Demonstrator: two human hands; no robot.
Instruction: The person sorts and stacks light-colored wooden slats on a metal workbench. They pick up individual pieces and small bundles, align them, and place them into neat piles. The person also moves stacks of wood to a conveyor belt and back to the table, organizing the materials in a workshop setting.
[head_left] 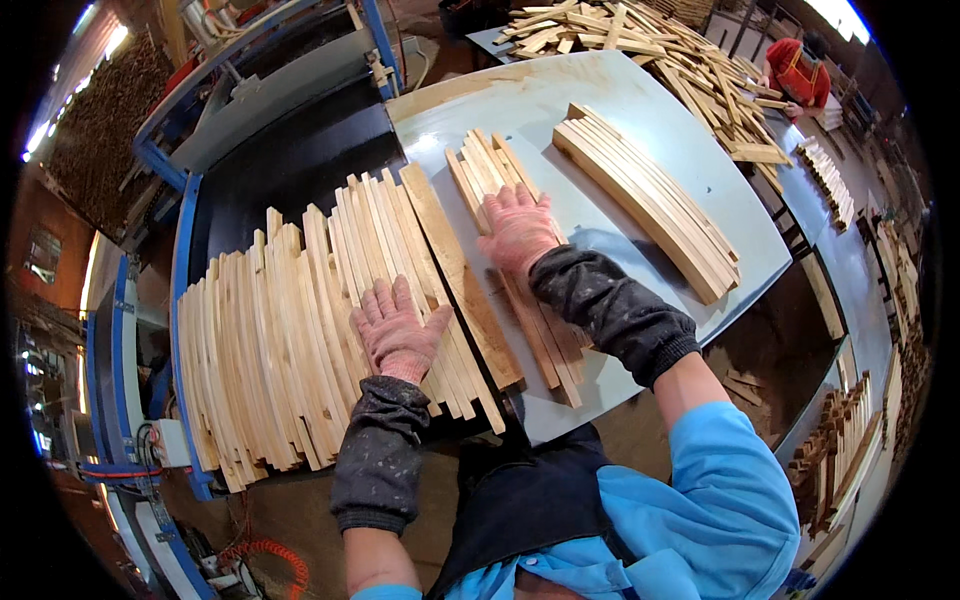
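Observation:
My left hand (400,330), in a pinkish work glove, lies flat with fingers spread on a wide row of wooden strips (270,350). These strips sit side by side on the black bed of a blue-framed machine, their ends uneven. My right hand (520,230), gloved alike, rests with fingers stretched out on a narrow bundle of wooden strips (540,330) on the pale table. Between the two groups runs a wider wooden board (455,270). Right of my right hand lies a neat stack of wooden strips (650,200), touched by neither hand.
The pale blue-grey tabletop (600,90) adjoins the machine's black bed (300,170). Blue machine frame (180,270) bounds the left side. A loose heap of wood pieces (690,80) lies at the far right, near a person in red (800,75). An orange coiled hose (280,550) hangs lower left.

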